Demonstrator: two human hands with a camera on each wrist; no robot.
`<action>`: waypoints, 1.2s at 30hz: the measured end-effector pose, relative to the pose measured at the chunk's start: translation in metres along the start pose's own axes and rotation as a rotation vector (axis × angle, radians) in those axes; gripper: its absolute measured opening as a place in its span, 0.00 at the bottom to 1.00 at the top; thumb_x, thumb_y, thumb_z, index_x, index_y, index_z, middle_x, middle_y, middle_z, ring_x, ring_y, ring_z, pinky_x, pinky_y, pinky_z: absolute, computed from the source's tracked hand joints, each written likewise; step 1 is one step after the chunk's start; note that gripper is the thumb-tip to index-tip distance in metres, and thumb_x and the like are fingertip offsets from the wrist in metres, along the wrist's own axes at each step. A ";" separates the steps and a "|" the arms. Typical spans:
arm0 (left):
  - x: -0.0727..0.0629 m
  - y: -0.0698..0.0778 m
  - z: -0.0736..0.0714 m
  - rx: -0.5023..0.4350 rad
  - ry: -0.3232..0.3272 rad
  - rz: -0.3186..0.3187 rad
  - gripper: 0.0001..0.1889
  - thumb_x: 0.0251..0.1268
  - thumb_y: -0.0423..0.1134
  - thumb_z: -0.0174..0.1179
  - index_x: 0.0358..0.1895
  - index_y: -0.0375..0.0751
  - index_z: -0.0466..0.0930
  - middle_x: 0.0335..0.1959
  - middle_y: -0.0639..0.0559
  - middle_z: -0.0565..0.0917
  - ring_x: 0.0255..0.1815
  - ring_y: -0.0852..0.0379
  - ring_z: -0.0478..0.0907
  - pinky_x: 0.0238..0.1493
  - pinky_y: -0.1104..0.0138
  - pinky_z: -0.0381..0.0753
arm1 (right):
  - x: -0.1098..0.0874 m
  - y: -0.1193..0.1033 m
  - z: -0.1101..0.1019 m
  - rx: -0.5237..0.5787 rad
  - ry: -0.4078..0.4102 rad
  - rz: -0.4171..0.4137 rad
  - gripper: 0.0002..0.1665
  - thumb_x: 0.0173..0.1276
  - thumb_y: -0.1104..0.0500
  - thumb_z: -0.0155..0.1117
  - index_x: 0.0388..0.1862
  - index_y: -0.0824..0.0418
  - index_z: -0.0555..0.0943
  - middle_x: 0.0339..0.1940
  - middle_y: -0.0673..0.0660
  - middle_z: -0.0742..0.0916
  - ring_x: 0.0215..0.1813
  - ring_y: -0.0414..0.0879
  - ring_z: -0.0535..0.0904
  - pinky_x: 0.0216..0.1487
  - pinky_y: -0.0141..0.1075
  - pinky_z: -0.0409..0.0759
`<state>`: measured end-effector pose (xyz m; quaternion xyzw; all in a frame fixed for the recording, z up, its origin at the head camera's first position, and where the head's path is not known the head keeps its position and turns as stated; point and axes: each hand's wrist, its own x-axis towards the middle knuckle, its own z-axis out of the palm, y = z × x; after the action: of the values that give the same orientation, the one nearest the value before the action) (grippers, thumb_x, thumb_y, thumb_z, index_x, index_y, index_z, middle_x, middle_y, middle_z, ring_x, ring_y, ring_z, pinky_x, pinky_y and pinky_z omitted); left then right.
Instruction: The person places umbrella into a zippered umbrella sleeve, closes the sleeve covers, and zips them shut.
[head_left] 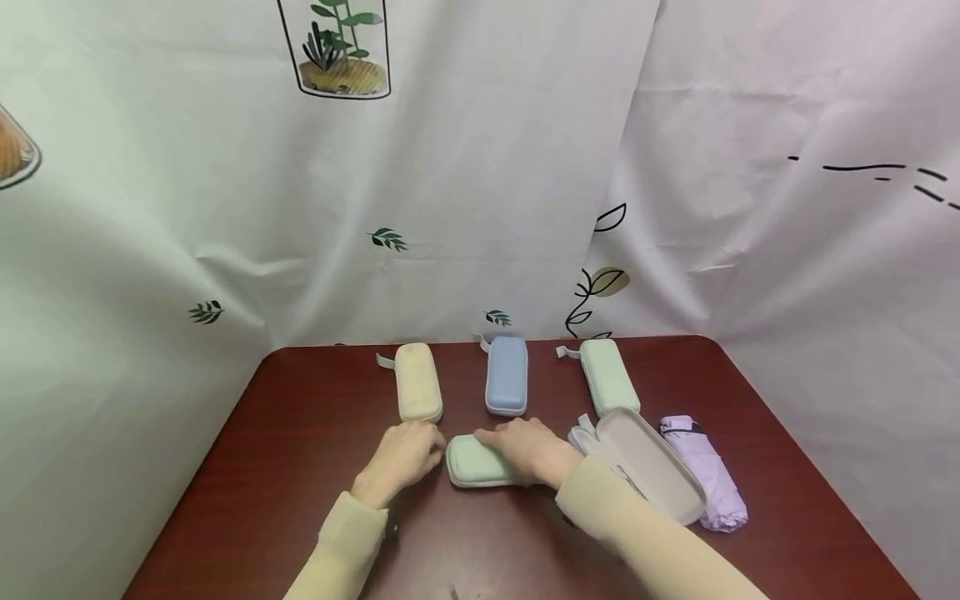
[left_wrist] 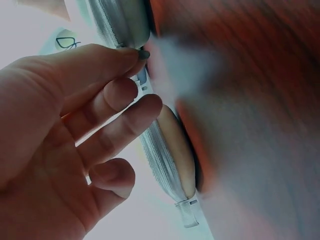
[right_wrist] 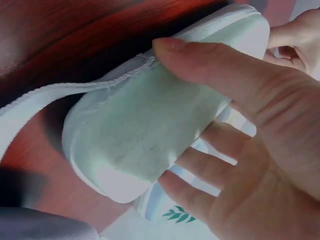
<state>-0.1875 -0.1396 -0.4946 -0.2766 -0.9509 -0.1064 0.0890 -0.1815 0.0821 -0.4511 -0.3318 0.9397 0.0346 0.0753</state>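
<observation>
A pale green zippered case (head_left: pixel 477 461) lies crosswise on the table in the head view. My right hand (head_left: pixel 531 450) grips its right part, with the thumb (right_wrist: pixel 200 62) along the zipped edge and the fingers on the opposite side. At the case's left end is my left hand (head_left: pixel 405 457). Its thumb and forefinger pinch a small dark zipper pull (left_wrist: pixel 143 54), while the other fingers are loosely curled. A light strap (right_wrist: pixel 45 100) trails from the case in the right wrist view.
Behind stand a yellow case (head_left: pixel 418 383), a blue case (head_left: pixel 507 375) and another green case (head_left: pixel 609 377). To the right, an unzipped case (head_left: pixel 652 467) shows its grey lining beside a lilac folded umbrella (head_left: pixel 708 479). A white printed cloth (head_left: pixel 480 167) hangs behind the table.
</observation>
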 end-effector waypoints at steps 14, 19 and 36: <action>0.002 -0.002 0.000 -0.034 -0.021 0.026 0.15 0.47 0.31 0.63 0.13 0.54 0.72 0.15 0.64 0.69 0.16 0.61 0.64 0.17 0.63 0.66 | 0.022 -0.027 0.008 -0.117 0.012 0.261 0.24 0.49 0.63 0.77 0.47 0.55 0.81 0.42 0.53 0.82 0.48 0.51 0.75 0.43 0.47 0.71; 0.001 -0.002 -0.003 -0.032 -0.042 0.046 0.15 0.47 0.31 0.62 0.14 0.55 0.73 0.16 0.65 0.70 0.17 0.62 0.64 0.17 0.64 0.66 | 0.022 -0.021 0.009 -0.075 0.016 0.212 0.30 0.43 0.64 0.80 0.47 0.50 0.81 0.43 0.53 0.82 0.49 0.52 0.74 0.44 0.48 0.70; 0.002 0.000 -0.003 0.029 -0.066 0.204 0.11 0.51 0.32 0.67 0.18 0.54 0.79 0.19 0.64 0.71 0.22 0.63 0.70 0.23 0.64 0.72 | 0.010 -0.015 0.016 -0.346 0.164 -0.139 0.15 0.59 0.57 0.67 0.44 0.42 0.81 0.42 0.45 0.82 0.45 0.46 0.74 0.41 0.40 0.72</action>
<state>-0.1883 -0.1392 -0.4912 -0.3742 -0.9216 -0.0736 0.0718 -0.1775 0.0659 -0.4693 -0.4054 0.8976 0.1632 -0.0574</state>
